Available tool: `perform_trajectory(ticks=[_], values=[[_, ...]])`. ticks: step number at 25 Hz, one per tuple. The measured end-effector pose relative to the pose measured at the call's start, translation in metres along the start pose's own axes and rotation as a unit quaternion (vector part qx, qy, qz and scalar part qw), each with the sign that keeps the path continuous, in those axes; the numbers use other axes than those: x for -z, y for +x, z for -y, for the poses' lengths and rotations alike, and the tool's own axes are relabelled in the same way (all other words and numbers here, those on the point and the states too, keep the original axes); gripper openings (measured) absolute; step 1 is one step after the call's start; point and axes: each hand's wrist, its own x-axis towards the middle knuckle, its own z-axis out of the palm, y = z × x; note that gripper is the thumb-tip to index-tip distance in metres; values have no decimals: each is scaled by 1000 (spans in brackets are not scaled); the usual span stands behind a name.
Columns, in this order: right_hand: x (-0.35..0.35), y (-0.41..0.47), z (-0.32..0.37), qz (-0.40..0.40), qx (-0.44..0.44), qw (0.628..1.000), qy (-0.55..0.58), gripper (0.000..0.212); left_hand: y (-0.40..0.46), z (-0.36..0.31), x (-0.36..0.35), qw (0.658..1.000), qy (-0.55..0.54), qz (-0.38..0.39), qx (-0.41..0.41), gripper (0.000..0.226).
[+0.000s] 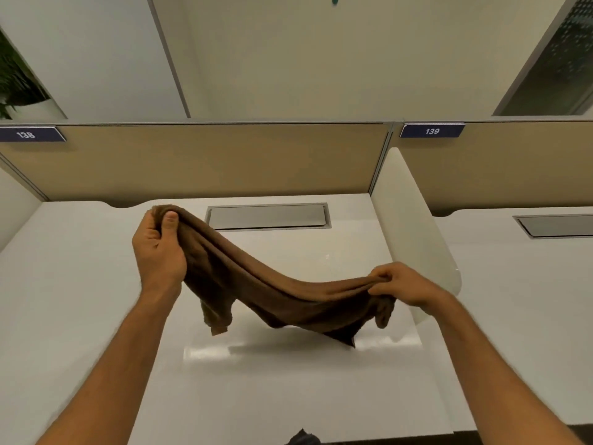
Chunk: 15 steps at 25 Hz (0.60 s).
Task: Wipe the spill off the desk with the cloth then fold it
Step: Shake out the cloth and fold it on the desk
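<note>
The left hand (pixel 158 248) grips one gathered end of the brown cloth (pixel 256 284), held high; the right hand (pixel 402 284) pinches the other end, lower. The cloth sags between them above the white desk (pixel 80 284) — its hanging corners near the surface, contact unclear. Behind stand a tan partition (pixel 208 162) and a recessed grey cable tray (pixel 268 216).

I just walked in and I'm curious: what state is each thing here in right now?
Brown cloth: lifted off the desk, unfolded, sagging between both hands.
Left hand: grips one end.
Right hand: pinches the other end.
Desk: no spill visible.
Cable hatch: lid closed.
</note>
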Motion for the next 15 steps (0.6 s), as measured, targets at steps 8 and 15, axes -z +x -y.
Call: perform_trajectory(ticks=[8,15], values=[[-4,-9,1,-92,-87,990,60,23,4,2,7,999,12,30,-4,21],[-23,-14,47,-29,-161,976,144,17,-40,15,-21,968,79,228,66,34]])
